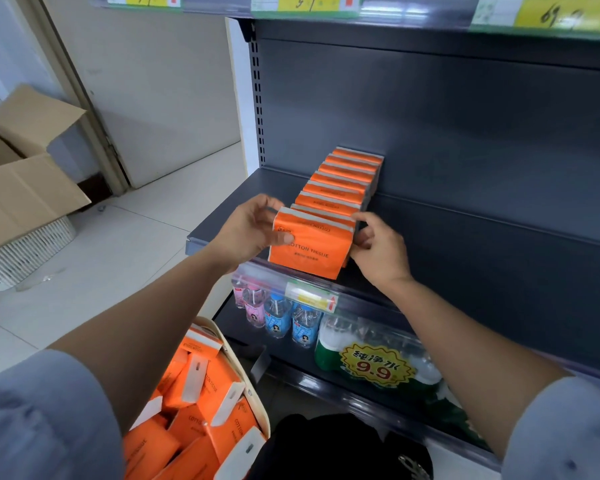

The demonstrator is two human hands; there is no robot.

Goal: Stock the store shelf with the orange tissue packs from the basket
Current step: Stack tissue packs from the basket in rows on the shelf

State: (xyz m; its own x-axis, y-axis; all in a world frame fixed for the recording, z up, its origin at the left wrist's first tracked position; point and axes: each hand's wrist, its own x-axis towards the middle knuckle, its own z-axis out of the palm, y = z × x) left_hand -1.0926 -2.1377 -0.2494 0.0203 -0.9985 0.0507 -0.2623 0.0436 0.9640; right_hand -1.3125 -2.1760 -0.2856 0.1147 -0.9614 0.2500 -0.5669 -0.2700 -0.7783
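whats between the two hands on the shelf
In the head view, the front orange tissue pack fills that gap: the left hand holds its left edge, the right hand its right edge.

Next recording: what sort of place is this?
Most likely a small shop or supermarket aisle: dark metal shelves carry yellow price tags on their front edges, bottled water sits on the lower shelf, and orange tissue packs stand in a row.

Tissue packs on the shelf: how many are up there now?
8, in one row running back on the shelf: the front pack, gripped by the left hand and right hand, and seven packs behind it. Some may be hidden.
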